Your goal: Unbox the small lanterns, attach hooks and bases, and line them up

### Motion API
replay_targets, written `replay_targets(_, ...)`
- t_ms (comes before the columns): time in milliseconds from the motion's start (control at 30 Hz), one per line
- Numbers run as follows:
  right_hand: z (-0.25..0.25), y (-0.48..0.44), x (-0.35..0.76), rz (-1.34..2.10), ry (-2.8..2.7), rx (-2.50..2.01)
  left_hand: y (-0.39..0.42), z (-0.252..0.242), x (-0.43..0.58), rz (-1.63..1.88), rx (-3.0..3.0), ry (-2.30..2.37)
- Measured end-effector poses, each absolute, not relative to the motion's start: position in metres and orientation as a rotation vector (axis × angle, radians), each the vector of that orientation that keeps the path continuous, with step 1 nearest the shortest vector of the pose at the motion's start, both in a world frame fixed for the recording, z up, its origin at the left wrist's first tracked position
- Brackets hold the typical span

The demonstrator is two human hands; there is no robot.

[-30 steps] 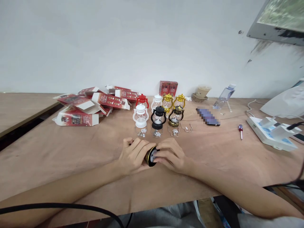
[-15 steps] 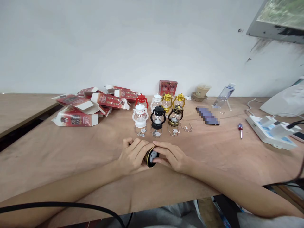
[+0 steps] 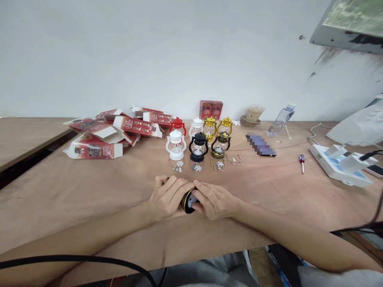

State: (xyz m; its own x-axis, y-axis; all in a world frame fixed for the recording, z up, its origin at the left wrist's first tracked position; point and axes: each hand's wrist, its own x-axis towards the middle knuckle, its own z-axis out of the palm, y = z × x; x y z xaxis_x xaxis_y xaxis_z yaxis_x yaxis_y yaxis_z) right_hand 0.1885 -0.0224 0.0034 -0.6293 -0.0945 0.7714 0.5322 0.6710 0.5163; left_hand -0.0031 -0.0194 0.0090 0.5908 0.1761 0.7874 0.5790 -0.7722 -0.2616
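My left hand [image 3: 170, 197] is closed around a black and gold lantern [image 3: 186, 204] lying on its side, its base turned to the right; most of its body is hidden by my fingers. My right hand [image 3: 216, 200] has its fingers bent over the base rim and its thumb against the pale grey underside. Beyond my hands stand small lanterns: a black lantern [image 3: 198, 148], a bronze lantern [image 3: 220, 146], a white lantern [image 3: 176, 146], a red lantern [image 3: 177, 126] and gold ones behind. Before the front row lie bent wire handles [image 3: 218, 165] with small metal parts.
Opened red boxes [image 3: 95, 145] are heaped at the left, and two upright red boxes [image 3: 211, 110] stand by the wall. To the right are a phone [image 3: 261, 145], a screwdriver [image 3: 302, 163], a bottle [image 3: 281, 118], a cup [image 3: 254, 113] and a power strip [image 3: 338, 165]. A black cable [image 3: 89, 258] crosses the front.
My right hand's fingers have curled further over the lantern's base, and its thumb has shifted lower on the underside. The left hand keeps its hold. The lanterns on the table stand as before.
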Motion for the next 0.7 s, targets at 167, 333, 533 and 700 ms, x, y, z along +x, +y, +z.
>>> replay_targets(167, 0.001, -0.0245, 0.1864, -0.971, -2.085, -0.372, -0.0211, 0.0121, -0.0031, -1.047, -2.333, -0.59)
replay_targets(333, -0.0034, -0.023, 0.1885, -0.976, -2.102, -0.347, -0.0213, 0.0146, -0.0031, -1.049, -2.329, -0.586)
replay_targets(533, -0.0064, -0.0207, 0.189, -0.98, -2.094, -0.322, -0.0212, 0.0136, -0.0031, -1.059, -2.328, -0.584)
replay_targets(700, -0.0039, -0.0207, 0.188, -0.982, -2.07, -0.303, -0.0225, 0.0148, -0.0024, -1.064, -2.321, -0.608)
